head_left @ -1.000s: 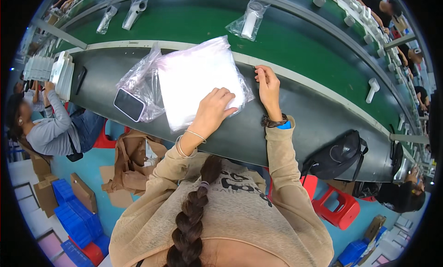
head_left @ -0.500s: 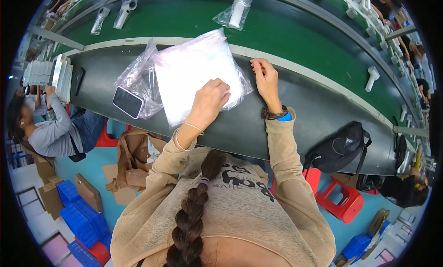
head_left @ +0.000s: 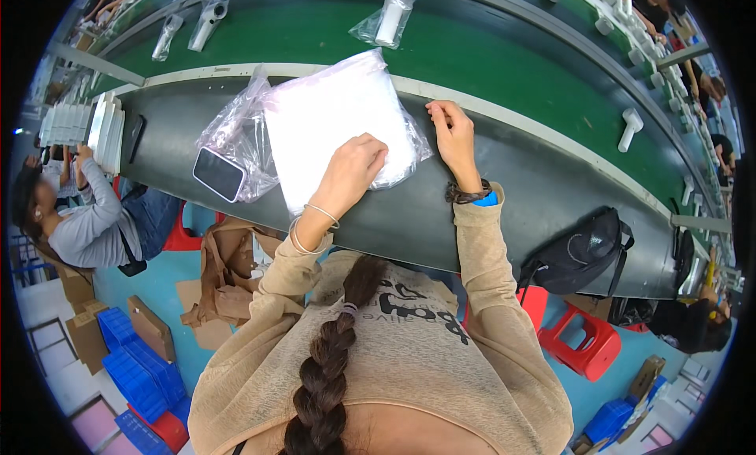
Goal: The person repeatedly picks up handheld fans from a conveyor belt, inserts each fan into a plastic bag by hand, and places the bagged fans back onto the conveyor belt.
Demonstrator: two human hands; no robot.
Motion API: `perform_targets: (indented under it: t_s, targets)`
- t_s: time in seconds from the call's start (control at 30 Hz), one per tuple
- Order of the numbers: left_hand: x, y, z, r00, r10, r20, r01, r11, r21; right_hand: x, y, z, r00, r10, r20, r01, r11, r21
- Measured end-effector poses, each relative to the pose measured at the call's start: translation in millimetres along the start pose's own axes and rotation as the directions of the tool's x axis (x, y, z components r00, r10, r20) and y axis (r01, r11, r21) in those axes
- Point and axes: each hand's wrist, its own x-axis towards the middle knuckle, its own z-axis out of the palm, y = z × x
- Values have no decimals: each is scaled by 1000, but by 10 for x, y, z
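Note:
My left hand (head_left: 352, 168) rests over the right part of a white stack of flat sheets or bags (head_left: 315, 128). Its fingers are bent and pressed together; whether they pinch a sheet's edge is hidden. Clear plastic wrap (head_left: 248, 120) crumples out at both sides of the stack. My right hand (head_left: 454, 140) lies near the bench's far edge, just right of the plastic, its fingers curled and nothing visible in them. A phone (head_left: 219, 174) sits face up on the plastic to the left, its screen dark.
Beyond the dark bench (head_left: 504, 195) runs a green conveyor belt (head_left: 307, 30) carrying white parts, several bagged, such as this one (head_left: 391, 18). A black bag (head_left: 579, 250) occupies the bench's right. Red stools (head_left: 581, 341) stand below. A co-worker (head_left: 98, 211) sits left by stacked pale pieces (head_left: 79, 124).
My left hand has shifted slightly left across the white stack, its fingers drawn closer together. Parts on the belt have moved left. My right hand has hardly moved.

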Motion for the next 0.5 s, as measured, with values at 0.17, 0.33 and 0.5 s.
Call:
perform_targets:
  t_s: [0.17,0.33,0.5]
  targets:
    - [9,7,44,992,-48,-115,49,999,9,3,7,8,1000,5,7,-4,1000,-7]
    - [38,7,-24,980,-201,2,198,962,-186,0,-19,4,1000,21,16,-21,1000,-17]
    - [41,-59,-14,982,-190,-2,180,936,-303,4,-29,12,1000,6,17,-6,1000,-18]
